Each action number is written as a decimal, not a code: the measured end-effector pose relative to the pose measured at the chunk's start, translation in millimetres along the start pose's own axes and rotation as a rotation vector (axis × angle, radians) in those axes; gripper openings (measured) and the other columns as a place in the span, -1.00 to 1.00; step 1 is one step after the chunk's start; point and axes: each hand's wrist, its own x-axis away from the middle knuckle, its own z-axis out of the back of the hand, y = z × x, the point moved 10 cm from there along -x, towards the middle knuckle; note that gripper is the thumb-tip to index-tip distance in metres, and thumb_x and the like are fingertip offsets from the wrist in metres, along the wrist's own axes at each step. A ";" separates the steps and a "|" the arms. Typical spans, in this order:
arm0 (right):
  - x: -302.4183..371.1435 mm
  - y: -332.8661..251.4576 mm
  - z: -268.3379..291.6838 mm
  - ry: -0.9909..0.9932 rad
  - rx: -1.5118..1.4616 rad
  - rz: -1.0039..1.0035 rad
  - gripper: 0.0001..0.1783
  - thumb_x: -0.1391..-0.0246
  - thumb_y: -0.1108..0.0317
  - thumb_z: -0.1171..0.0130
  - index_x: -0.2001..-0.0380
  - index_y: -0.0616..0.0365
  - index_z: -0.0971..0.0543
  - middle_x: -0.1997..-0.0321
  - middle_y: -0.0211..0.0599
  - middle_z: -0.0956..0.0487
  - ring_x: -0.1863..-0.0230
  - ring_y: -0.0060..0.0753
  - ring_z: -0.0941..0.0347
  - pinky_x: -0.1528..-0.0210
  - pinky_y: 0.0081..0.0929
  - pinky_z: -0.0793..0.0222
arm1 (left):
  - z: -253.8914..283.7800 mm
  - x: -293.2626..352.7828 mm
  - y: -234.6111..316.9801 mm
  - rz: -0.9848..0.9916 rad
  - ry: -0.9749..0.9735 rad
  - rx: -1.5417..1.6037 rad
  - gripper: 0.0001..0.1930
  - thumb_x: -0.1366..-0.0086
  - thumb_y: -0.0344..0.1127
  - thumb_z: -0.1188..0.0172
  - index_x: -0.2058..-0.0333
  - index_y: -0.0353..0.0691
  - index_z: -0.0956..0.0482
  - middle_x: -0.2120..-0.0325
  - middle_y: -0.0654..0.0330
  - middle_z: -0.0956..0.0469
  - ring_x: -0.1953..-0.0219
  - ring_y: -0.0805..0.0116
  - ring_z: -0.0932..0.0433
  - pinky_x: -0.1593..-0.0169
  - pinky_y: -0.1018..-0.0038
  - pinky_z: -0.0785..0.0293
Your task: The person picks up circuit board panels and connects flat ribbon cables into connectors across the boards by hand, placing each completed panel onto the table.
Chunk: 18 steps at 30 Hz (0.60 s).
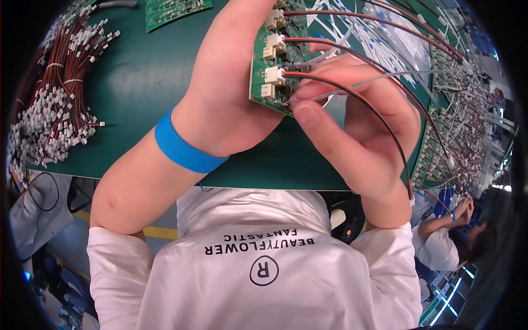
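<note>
My left hand (231, 82), with a blue wrist strap (187, 147), holds a green circuit board (257, 77) tilted up over the table. Most of its fingers are hidden behind the board. White connectors (273, 75) line the board, and red-and-black wires (335, 83) run from several of them to the right. My right hand (379, 118) is closed at the board's lower right corner. Its thumb and index finger pinch the end of a thin whitish cable (379, 80), which trails off to the right. The exact contact at the fingertips is too small to tell.
On the green table (143, 71), a tied bundle of red-and-black wires (60, 82) with white plugs lies at left. Another circuit board (176, 10) is at the far edge. White cables with blue ends (357, 38) lie behind my right hand. Wired boards (440, 143) crowd the right; a person (445, 242) sits beyond.
</note>
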 end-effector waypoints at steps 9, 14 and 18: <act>-2.6 0.4 -11.4 -0.062 0.108 0.040 -0.79 0.18 0.75 -0.15 0.37 0.42 -0.50 0.36 -0.15 -0.53 0.27 -0.29 -0.44 0.09 -0.43 -0.31 | 9.4 5.5 2.9 -0.051 0.112 -0.037 -0.46 -0.33 0.05 0.22 0.00 -0.32 -0.39 0.17 -0.02 -0.52 0.19 0.20 -0.52 0.06 0.32 -0.45; -1.5 -3.5 -19.0 -0.061 0.199 0.125 -0.77 0.17 0.75 -0.13 0.34 0.42 -0.49 0.35 -0.14 -0.51 0.29 -0.30 -0.43 0.10 -0.43 -0.31 | 13.0 8.7 3.0 -0.077 0.160 -0.065 -0.47 -0.33 0.04 0.22 0.00 -0.31 -0.38 0.17 -0.02 -0.52 0.18 0.19 -0.52 0.05 0.31 -0.44; -0.7 -4.1 -24.6 -0.047 0.191 0.179 -0.75 0.18 0.74 -0.12 0.32 0.41 -0.48 0.34 -0.16 -0.51 0.29 -0.30 -0.43 0.10 -0.41 -0.30 | 17.1 10.4 4.8 -0.101 0.198 -0.084 -0.48 -0.33 0.03 0.23 0.00 -0.31 -0.38 0.17 -0.02 -0.52 0.17 0.19 -0.52 0.04 0.31 -0.44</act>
